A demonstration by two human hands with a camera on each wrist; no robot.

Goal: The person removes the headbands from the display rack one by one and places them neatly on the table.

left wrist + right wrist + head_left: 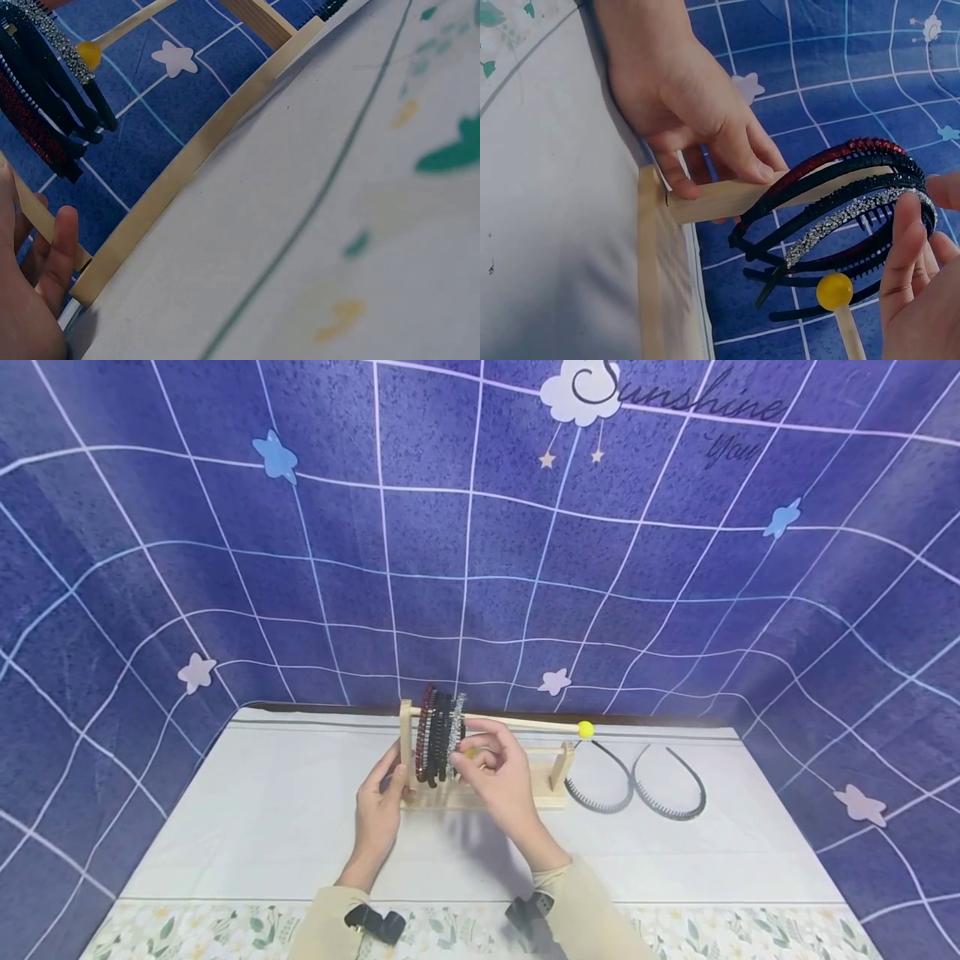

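A wooden headband stand (pixel 483 799) has an upright post (pixel 406 735) at its left end, which my left hand (pixel 378 810) grips low down; thumb and fingers lie on both sides of it in the right wrist view. Several headbands (pixel 433 739), dark red and black, hang side by side on the upper rod near this post. The outermost one in the row is a glittery silver headband (pixel 832 221). My right hand (pixel 504 777) pinches its edge between thumb and fingers. The upper rod ends in a yellow ball (pixel 586 729) at the right.
Two dark toothed headbands (pixel 600 807) (pixel 678 814) lie on the white cloth right of the stand. A shorter post (pixel 561 766) rises from the stand's right end. Behind the table hangs a blue gridded curtain (pixel 435 552) with stars.
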